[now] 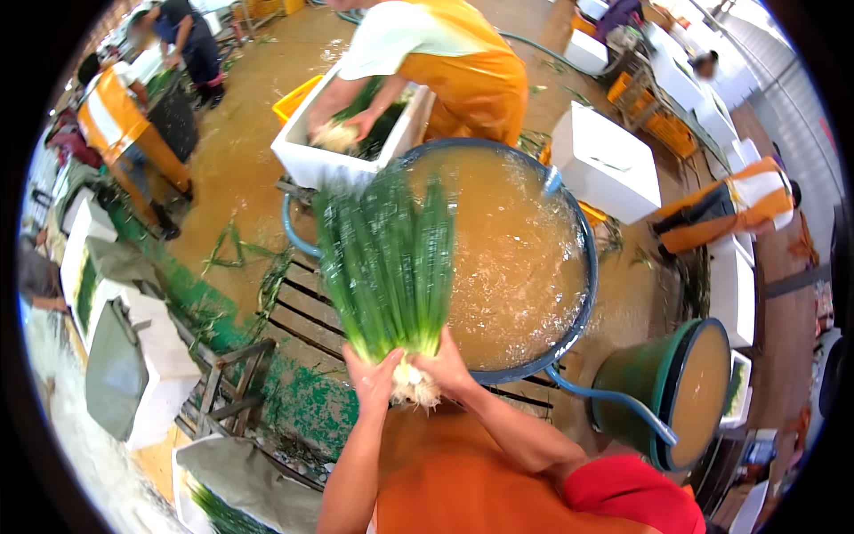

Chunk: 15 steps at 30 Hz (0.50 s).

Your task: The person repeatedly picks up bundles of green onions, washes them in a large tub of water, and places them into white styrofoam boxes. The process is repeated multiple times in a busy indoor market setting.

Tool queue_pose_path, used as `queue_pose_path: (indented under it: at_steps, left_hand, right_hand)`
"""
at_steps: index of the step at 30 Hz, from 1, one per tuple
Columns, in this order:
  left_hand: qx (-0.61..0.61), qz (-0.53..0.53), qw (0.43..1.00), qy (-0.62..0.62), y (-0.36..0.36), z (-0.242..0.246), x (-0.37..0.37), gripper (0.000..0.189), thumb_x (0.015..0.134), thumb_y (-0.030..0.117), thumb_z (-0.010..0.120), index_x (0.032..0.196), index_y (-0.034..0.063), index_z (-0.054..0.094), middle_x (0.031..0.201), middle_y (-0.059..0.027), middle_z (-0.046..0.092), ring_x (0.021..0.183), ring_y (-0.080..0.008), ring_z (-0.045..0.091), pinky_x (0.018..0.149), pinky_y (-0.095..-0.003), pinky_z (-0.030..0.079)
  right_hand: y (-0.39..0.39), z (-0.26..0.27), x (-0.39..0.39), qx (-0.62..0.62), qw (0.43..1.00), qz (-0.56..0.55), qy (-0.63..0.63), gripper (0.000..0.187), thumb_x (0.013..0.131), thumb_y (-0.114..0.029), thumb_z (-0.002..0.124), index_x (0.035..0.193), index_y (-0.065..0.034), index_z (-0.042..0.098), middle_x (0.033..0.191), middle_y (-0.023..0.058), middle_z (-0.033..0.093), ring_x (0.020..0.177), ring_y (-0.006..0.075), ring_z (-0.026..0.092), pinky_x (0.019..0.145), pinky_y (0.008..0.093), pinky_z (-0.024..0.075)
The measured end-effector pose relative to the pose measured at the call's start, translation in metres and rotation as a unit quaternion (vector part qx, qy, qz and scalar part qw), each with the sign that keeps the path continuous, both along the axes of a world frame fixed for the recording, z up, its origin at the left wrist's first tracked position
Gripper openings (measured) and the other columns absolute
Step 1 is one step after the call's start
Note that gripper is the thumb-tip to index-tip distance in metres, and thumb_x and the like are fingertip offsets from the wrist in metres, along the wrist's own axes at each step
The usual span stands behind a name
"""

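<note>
A large bunch of green onions (393, 267) is gripped between my two hands, its white rooted ends towards my orange apron (460, 474) and its wet green leaves pointing away. My left hand (373, 377) wraps the left side of the stems. On the other side, my right hand (444, 367) presses close to the roots. Just right of the bunch stands a round blue tub (592, 267) of churning brown water. The leaf tips blur over the tub's rim and the near side of a white foam box (320, 167).
Across from me, a person in orange overalls (460, 73) bends over that box, hands on another bunch. A blue hose (600, 394) runs to a green barrel (627, 387) of brown water at right. Foam boxes (160, 367) line the left. A closed foam box (607, 160) stands beyond the tub.
</note>
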State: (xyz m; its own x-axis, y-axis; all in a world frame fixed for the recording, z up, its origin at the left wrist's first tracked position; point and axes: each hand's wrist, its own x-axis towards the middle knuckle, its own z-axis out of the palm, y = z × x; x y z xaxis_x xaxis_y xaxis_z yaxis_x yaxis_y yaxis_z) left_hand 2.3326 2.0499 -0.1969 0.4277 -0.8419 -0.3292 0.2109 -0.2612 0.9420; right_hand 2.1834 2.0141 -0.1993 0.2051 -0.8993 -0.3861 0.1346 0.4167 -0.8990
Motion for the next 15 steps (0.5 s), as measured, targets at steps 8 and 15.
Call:
queue_pose_path:
  at_steps: [8,15]
  left_hand:
    - [0.107,-0.203,0.912,-0.340,-0.109,-0.123,-0.085,0.110,0.067,0.027,0.095,0.152,-0.0009,0.031,0.145,-0.0253,0.049,0.132,-0.0388,0.052,0.109,-0.0436,0.043]
    - [0.321,-0.292,0.901,0.007,-0.155,-0.179,-0.109,0.114,0.077,0.020,0.090,0.157,0.0012,0.011,0.149,-0.0284,0.043,0.134,-0.0387,0.049,0.115,-0.0472,0.038]
  right_hand:
    - [-0.041,-0.141,-0.156,0.296,0.922,-0.210,-0.132,0.045,0.094,-0.014,0.070,0.132,-0.0046,0.047,0.107,0.0136,0.066,0.095,0.0296,0.068,0.077,0.0475,0.0597]
    - [-0.073,-0.187,-0.177,0.241,0.957,-0.118,-0.109,0.076,0.093,-0.015,0.075,0.154,-0.0075,0.031,0.145,0.0182,0.049,0.134,0.0307,0.050,0.106,0.0493,0.0487]
